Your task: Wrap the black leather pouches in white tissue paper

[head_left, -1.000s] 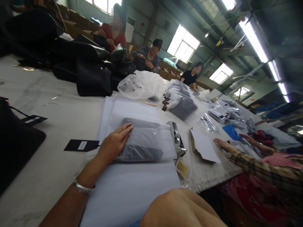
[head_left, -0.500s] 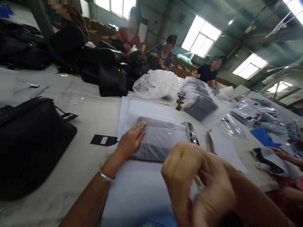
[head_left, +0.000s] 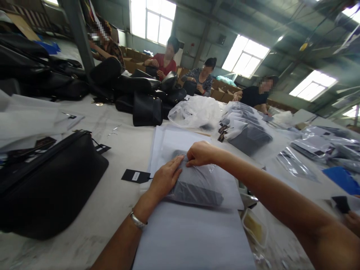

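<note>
A dark flat bag in a translucent wrapper lies on white paper sheets. My left hand presses on its left side, fingers stretched out flat. At the far edge, my right hand touches the wrapper with its fingers curled and pinched together; whatever they hold is hidden. A black tag with a white label sticks out to the left of the wrapped bag, on a cord running under my left hand. Left of that stands a black handbag with its own tag.
Black bags are heaped at the back left. Behind the sheets lie a crumpled clear plastic heap and a row of wrapped bags. A small tray sits under my right forearm. Several co-workers are across the table; another person's hand is at right.
My right hand has gone from close to the camera, forward onto the far edge of the wrapped bag. My left hand keeps its place on the wrapper. The whole view has shifted slightly.
</note>
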`<state>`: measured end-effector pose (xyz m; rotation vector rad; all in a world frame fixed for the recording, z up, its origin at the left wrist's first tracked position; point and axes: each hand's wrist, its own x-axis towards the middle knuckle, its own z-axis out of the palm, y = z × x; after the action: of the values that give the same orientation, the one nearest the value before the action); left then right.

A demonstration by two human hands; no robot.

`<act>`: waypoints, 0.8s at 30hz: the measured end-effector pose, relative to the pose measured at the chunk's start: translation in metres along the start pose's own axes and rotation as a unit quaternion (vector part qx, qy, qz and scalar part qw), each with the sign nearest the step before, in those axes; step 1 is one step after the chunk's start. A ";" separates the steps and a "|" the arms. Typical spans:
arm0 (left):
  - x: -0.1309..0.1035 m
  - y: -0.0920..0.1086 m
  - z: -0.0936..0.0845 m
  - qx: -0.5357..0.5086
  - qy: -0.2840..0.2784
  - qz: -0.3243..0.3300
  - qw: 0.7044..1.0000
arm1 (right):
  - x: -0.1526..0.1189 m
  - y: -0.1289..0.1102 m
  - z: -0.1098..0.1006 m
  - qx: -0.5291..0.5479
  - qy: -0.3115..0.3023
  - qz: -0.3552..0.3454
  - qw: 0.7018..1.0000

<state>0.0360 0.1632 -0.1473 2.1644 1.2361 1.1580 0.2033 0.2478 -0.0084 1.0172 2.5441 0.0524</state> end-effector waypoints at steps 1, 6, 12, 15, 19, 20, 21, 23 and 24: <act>0.000 0.000 0.000 -0.001 -0.001 -0.002 1.000 | 0.002 -0.001 -0.001 -0.023 -0.004 0.000 1.000; 0.000 0.000 -0.001 -0.005 -0.009 -0.003 1.000 | 0.007 0.000 0.001 -0.067 0.009 0.031 0.997; -0.001 -0.001 0.000 -0.018 -0.010 -0.018 1.000 | 0.000 0.036 0.022 0.079 0.037 0.135 0.987; -0.001 -0.002 -0.003 -0.027 -0.013 -0.022 0.999 | -0.022 0.054 0.037 0.141 0.099 0.194 0.966; 0.007 0.009 -0.014 0.002 -0.031 -0.017 0.999 | -0.077 0.038 0.062 0.164 0.193 0.240 0.937; 0.011 0.015 -0.016 0.021 -0.025 -0.016 0.999 | -0.093 0.026 0.069 0.187 0.231 0.219 0.930; 0.015 0.022 -0.018 0.043 -0.017 -0.012 0.999 | -0.107 0.013 0.078 0.207 0.263 0.180 0.925; 0.023 0.039 -0.016 0.096 -0.011 0.010 0.995 | -0.131 -0.014 0.095 0.218 0.283 0.115 0.927; 0.027 0.046 -0.013 0.123 -0.022 0.028 0.992 | -0.139 -0.026 0.105 0.218 0.277 0.093 0.931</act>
<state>0.0566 0.1603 -0.0969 2.4038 1.3700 1.0186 0.3172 0.1240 -0.0606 1.6056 3.0315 -0.2153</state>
